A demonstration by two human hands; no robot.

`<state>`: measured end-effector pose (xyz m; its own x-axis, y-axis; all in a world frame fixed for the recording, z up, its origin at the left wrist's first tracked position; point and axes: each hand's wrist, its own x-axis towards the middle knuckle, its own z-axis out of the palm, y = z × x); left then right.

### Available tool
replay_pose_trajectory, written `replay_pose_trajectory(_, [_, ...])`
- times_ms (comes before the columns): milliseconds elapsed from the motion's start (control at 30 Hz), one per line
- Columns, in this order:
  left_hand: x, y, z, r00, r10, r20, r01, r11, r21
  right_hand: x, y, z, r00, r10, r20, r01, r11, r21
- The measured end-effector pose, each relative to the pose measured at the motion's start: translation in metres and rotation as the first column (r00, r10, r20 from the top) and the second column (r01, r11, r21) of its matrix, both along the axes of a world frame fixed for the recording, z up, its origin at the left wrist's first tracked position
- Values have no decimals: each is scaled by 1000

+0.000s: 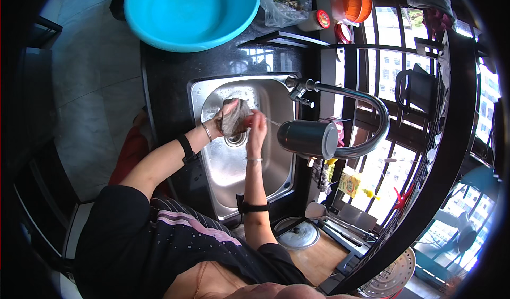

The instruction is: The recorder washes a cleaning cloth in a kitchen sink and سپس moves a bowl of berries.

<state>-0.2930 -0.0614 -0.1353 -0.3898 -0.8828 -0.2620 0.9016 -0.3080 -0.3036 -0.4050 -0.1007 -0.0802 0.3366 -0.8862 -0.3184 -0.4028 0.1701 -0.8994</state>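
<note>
A limp grey piece, either cloth or mesh (236, 117), lies in my left hand (226, 113), above the drain of a stainless steel sink (275, 175). The thumb rests on top of it and the other fingers are mostly hidden beneath. My right hand (257, 127) pinches its right edge with bunched fingertips. A thin pale line, perhaps water, runs from these fingers towards a dark grey cylinder (306, 139) at the end of the curved chrome faucet (380, 115). Drops of water dot the sink's metal floor. Both wrists wear bangles, and black straps circle the forearms.
A large turquoise basin (191, 40) stands on the black counter (163, 76) beyond the sink. Near it are a clear plastic bag of scraps (285, 2) and a red-lidded jar (318, 20). A pot lid (299, 235) lies on a wooden board (318, 259) at the lower right, beside utensils.
</note>
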Motion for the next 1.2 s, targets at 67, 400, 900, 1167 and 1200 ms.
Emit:
replay_pose_trajectory(67, [-8,-7,19,999,-46,-21,44,995,-84,-28,-18,-31,984,-173,42,176,982,-70])
replay_pose_trajectory(400, [2,-16,-3,914,-372,164,291,880,374,-18,-2,-21,933,-316,174,200,854,480])
replay_pose_trajectory(900, [8,-19,13,998,-24,59,15,987,162,-5,-25,-48,830,-521,200,461,842,281])
replay_pose_trajectory(1167, [-17,-16,-27,846,-168,507,23,960,280,49,31,-13,954,-165,-250,31,885,-465])
replay_pose_trajectory(1200, [-25,-16,-22,732,-185,656,-50,945,323,48,23,-12,921,-224,-320,52,882,-467])
